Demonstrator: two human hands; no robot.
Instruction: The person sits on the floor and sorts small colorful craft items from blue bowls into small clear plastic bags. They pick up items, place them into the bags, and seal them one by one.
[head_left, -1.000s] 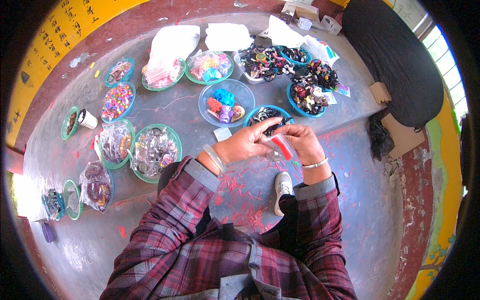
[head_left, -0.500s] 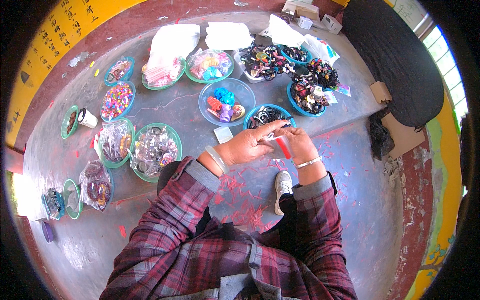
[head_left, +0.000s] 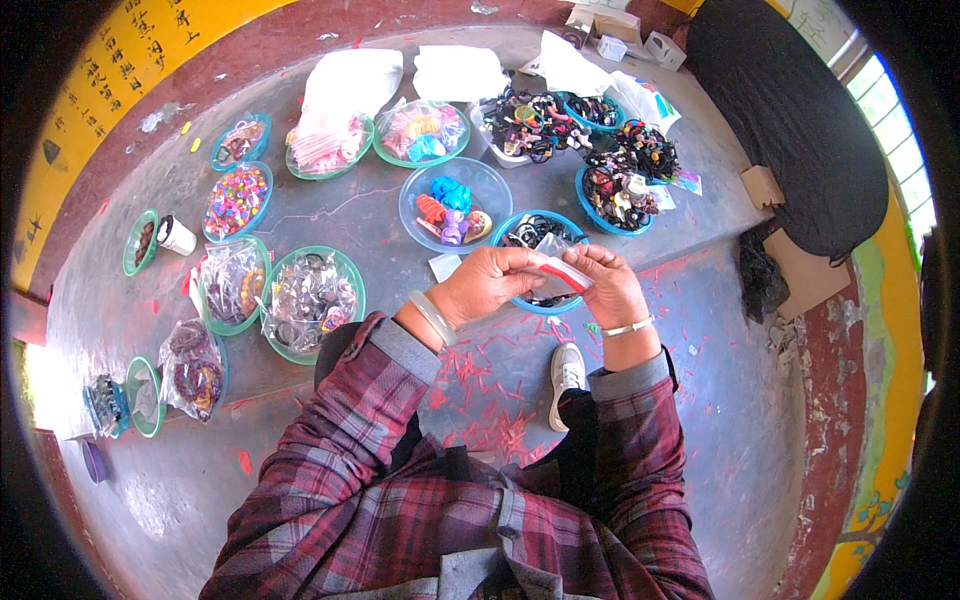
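A small clear plastic bag with a red strip (head_left: 566,272) is stretched between my two hands. My left hand (head_left: 488,286) pinches one end of it, thumb and fingers together. At the other end my right hand (head_left: 613,290) grips it near the red strip. Below the bag sits a blue basin (head_left: 553,308) of black hair ties (head_left: 527,232), partly covered by my hands. Just beyond stands a clear blue bowl (head_left: 410,205) with blue, orange and purple hair claws. A small white square tray (head_left: 444,266) lies beside my left hand.
Green basins with bagged hair accessories (head_left: 313,300) stand at the left. A bowl of colourful small pieces (head_left: 236,200) is farther left. Dark accessories fill a blue basin (head_left: 618,198) at the right. White sacks (head_left: 350,82) line the back. Red scraps (head_left: 495,430) litter the floor around my shoe (head_left: 567,380).
The bag has turned, so its red strip now slants between my hands. My right hand has shifted slightly right and opened a wider gap from my left, which still grips the bag.
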